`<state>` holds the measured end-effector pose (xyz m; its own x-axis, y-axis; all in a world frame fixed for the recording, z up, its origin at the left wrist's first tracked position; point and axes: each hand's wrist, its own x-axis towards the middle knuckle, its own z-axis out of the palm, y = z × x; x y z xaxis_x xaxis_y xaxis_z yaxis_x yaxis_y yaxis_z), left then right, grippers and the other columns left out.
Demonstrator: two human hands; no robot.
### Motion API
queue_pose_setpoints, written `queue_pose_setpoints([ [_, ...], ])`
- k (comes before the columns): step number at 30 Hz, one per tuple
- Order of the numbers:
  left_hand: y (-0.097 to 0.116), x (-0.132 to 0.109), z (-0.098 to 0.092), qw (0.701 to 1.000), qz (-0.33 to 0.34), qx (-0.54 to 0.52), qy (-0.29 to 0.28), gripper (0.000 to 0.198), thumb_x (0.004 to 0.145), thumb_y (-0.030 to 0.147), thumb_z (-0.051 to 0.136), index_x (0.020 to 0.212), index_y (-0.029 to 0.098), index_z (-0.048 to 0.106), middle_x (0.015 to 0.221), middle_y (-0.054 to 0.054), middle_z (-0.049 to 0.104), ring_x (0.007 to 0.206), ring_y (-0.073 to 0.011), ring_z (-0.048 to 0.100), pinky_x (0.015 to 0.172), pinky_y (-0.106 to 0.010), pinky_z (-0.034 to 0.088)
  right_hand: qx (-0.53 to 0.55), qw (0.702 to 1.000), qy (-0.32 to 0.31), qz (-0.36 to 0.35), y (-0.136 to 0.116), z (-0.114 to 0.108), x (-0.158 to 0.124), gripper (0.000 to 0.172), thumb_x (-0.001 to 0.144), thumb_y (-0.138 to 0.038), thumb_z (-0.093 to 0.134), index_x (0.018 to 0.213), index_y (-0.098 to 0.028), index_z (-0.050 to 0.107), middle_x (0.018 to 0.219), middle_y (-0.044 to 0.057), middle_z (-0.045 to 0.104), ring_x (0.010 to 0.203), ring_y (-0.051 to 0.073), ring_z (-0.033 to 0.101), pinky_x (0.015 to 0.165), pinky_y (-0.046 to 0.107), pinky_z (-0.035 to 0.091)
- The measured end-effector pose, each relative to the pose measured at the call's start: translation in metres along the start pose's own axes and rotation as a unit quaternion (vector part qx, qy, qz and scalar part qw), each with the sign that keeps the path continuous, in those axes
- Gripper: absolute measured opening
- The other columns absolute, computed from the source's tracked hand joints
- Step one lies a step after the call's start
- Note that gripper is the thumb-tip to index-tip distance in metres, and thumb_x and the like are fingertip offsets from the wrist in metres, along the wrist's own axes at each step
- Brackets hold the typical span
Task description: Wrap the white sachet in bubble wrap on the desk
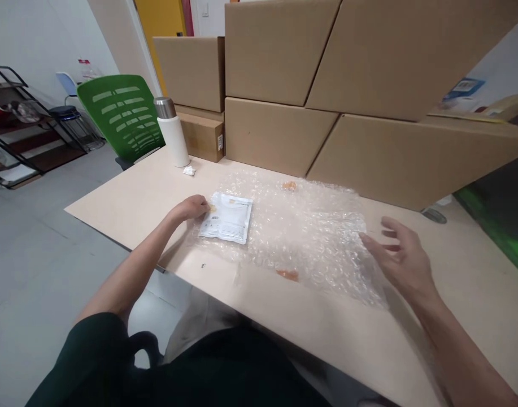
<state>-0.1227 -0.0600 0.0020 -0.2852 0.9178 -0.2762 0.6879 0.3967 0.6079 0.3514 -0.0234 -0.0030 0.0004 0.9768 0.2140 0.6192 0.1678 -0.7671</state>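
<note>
A white flat packet [229, 219] with small print lies at the left end of a spread sheet of clear bubble wrap [305, 226]. My left hand [191, 208] is at the packet's left edge, its fingers closed there. Whether the wrap's edge is also between those fingers, I cannot tell. Over the right end of the wrap, my right hand [405, 257] is open, with thumb and fingers apart. Its thumb tip is close to the wrap's right edge. Pieces of orange-brown tape [287, 275] show on the wrap's near and far sides.
Large cardboard boxes [279, 135] are stacked along the table's back edge. A white bottle with a steel cap [174, 138] stands at the back left, a crumpled white scrap [190, 170] beside it. Beyond the table [127, 200] is a green chair [121, 113].
</note>
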Motion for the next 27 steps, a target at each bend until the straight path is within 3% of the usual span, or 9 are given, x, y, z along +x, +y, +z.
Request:
queue_pose_setpoints([
  [4, -0.005, -0.005, -0.002, 1.000, 0.007, -0.011, 0.016, 0.011, 0.064, 0.018, 0.064, 0.054, 0.020, 0.060, 0.054, -0.002, 0.059, 0.054, -0.0167, 0.049, 0.055, -0.027, 0.033, -0.017, 0.991, -0.033, -0.126, -0.056, 0.021, -0.005, 0.057, 0.084, -0.058, 0.061, 0.133, -0.029, 0.058, 0.141, 0.014, 0.052, 0.127, 0.034, 0.051, 0.094, 0.048, 0.050],
  [10, -0.010, -0.006, -0.001, 1.000, 0.006, -0.014, 0.014, 0.012, 0.062, 0.015, 0.065, 0.053, 0.019, 0.060, 0.058, -0.002, 0.061, 0.059, -0.0164, 0.050, 0.058, -0.025, 0.033, 0.003, 0.931, -0.199, -0.305, -0.113, 0.105, -0.018, 0.046, 0.094, -0.050, 0.050, 0.131, -0.023, 0.061, 0.134, 0.011, 0.061, 0.128, 0.029, 0.050, 0.107, 0.052, 0.041],
  [13, -0.010, -0.003, 0.000, 1.000, 0.004, -0.015, 0.016, 0.012, 0.063, 0.014, 0.066, 0.053, 0.019, 0.060, 0.057, -0.002, 0.061, 0.059, -0.0168, 0.051, 0.059, -0.026, 0.034, -0.027, 0.896, -0.279, -0.344, -0.132, 0.144, -0.027, 0.049, 0.098, -0.047, 0.045, 0.136, -0.019, 0.058, 0.142, 0.013, 0.056, 0.134, 0.029, 0.044, 0.112, 0.050, 0.035],
  [16, -0.010, -0.002, 0.001, 0.999, 0.002, -0.014, 0.033, 0.015, 0.064, 0.015, 0.067, 0.052, 0.019, 0.059, 0.057, -0.003, 0.060, 0.061, -0.0185, 0.053, 0.061, -0.026, 0.035, -0.127, 0.873, -0.333, -0.333, -0.145, 0.169, -0.038, 0.053, 0.100, -0.049, 0.042, 0.142, -0.018, 0.053, 0.151, 0.015, 0.047, 0.136, 0.033, 0.041, 0.109, 0.051, 0.034],
  [21, -0.016, -0.010, 0.001, 0.996, -0.021, -0.021, 0.083, 0.022, 0.070, 0.026, 0.071, 0.053, 0.021, 0.056, 0.051, -0.004, 0.056, 0.069, -0.0236, 0.060, 0.064, -0.027, 0.037, -0.212, 0.859, -0.308, -0.350, -0.149, 0.188, -0.055, 0.057, 0.098, -0.056, 0.043, 0.145, -0.024, 0.051, 0.147, 0.015, 0.048, 0.126, 0.035, 0.044, 0.101, 0.050, 0.037],
  [27, -0.023, -0.024, 0.008, 0.996, -0.038, -0.069, 0.034, 0.044, 0.074, 0.049, 0.070, 0.045, 0.022, 0.050, 0.040, -0.004, 0.048, 0.044, -0.0181, 0.048, 0.051, -0.029, 0.032, -0.212, 0.865, -0.280, -0.358, -0.150, 0.196, -0.061, 0.059, 0.098, -0.061, 0.038, 0.143, -0.026, 0.053, 0.139, 0.015, 0.052, 0.119, 0.034, 0.045, 0.096, 0.049, 0.036],
])
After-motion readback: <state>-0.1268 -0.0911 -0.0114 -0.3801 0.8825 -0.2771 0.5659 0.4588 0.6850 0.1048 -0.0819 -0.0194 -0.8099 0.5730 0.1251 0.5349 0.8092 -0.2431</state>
